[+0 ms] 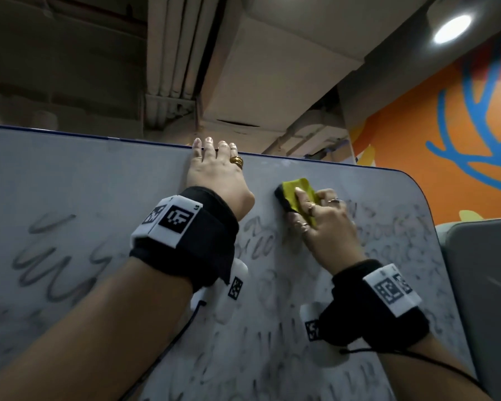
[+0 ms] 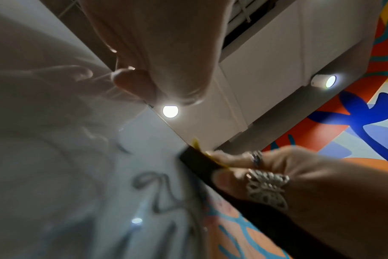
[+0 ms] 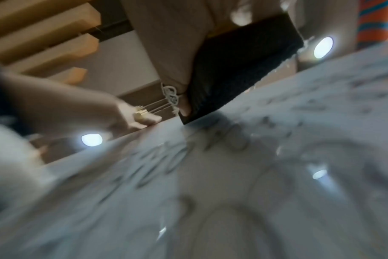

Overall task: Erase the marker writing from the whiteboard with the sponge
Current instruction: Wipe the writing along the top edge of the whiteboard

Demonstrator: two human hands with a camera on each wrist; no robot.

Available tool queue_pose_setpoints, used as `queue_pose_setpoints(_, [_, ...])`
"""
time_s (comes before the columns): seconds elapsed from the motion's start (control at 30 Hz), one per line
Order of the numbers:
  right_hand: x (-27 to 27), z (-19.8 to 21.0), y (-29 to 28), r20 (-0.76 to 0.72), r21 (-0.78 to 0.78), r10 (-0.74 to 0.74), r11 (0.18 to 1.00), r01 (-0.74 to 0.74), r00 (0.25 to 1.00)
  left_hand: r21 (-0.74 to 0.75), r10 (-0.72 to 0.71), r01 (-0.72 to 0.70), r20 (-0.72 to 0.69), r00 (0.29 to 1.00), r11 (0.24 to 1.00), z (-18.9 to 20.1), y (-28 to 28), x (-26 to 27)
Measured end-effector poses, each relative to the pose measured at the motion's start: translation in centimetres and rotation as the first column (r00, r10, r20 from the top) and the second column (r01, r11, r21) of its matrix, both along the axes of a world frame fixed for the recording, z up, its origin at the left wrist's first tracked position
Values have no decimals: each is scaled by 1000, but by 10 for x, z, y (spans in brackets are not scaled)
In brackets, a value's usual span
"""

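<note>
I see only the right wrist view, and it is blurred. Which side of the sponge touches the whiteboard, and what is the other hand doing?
Observer: The sponge has its dark side on the whiteboard; the yellow side faces the right hand.
Operator: And the left hand?
Observer: The left hand hooks its fingers over the board's top edge, in the head view.
Operator: Is writing left?
Observer: Yes, grey scribbles cover most of the board below both hands.

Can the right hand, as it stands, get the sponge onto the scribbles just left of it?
Probably yes: the right hand already presses the sponge on the whiteboard, and nothing lies between it and those scribbles.
</note>
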State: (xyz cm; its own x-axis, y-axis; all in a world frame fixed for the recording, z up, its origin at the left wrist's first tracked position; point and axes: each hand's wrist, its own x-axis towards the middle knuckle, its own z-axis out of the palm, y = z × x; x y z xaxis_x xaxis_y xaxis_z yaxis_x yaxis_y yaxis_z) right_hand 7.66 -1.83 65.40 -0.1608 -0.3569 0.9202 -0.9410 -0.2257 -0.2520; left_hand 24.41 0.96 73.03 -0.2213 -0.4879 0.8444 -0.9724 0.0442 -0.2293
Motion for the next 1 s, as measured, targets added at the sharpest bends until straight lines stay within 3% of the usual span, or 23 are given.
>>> queue_pose_setpoints(0.17, [-1,-23,-1,-193,-25,20,999,-25,981,0,-50,50,5,999,999,-9,-12,-28])
queue_pose_setpoints(0.27, [-38,-31,-7,-154,-31,-8,1000,3,988,-6,-50,50,-28,998,999,-14,-20,-32])
queue_pose_setpoints(0.4, [-65,-4,-13,-79,-22,-32,999,31,996,-19,-55,53,-94,994,998,-17,-24,-38])
queue_pose_setpoints(0.5, [-46,6,-14,-144,-72,-6,997,-4,990,15,13,-12,-131,991,1000,-15,-20,-46])
queue_pose_setpoints(0.63, [-45,-26,-13,-293,-97,3,995,-33,956,3,46,-46,-154,987,999,-13,-22,-53])
queue_pose_setpoints(0.73, [-78,-33,-16,-243,-77,-4,997,-15,970,-28,37,-42,-151,988,999,-15,-26,-53])
queue_pose_setpoints(0.83, [-96,-12,-24,-137,-88,5,996,-17,991,-41,9,-16,-165,986,999,-20,-32,-54])
queue_pose_setpoints(1.0, [-69,-10,-29,-274,-163,96,976,-144,957,-18,85,-91,-203,976,996,-22,-33,-63])
